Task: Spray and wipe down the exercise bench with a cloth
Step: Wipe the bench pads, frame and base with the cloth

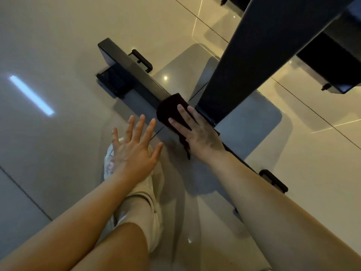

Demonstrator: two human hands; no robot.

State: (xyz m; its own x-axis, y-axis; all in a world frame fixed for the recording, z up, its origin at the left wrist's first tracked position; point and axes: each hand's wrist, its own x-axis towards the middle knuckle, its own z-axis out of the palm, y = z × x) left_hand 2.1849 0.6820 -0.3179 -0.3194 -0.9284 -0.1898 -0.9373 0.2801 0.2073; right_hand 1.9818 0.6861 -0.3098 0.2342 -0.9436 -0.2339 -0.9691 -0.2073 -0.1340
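Both forearms reach down from the bottom edge of the view, over a pale shoe on the glossy floor. Farther out, the right hand lies flat with straight fingers on a dark cloth, pressing it onto the black base bar of the exercise bench, just beside the upright post that rises from it. That bar's long axis runs diagonally, from the far upper left toward the near right under the right forearm, so the unwiped length seems to lie up and left of the cloth. Hovering with spread fingers, the left hand holds nothing and touches nothing. A stroke along the bar looks like the right hand's job, since it is nearer. No spray bottle is in view.
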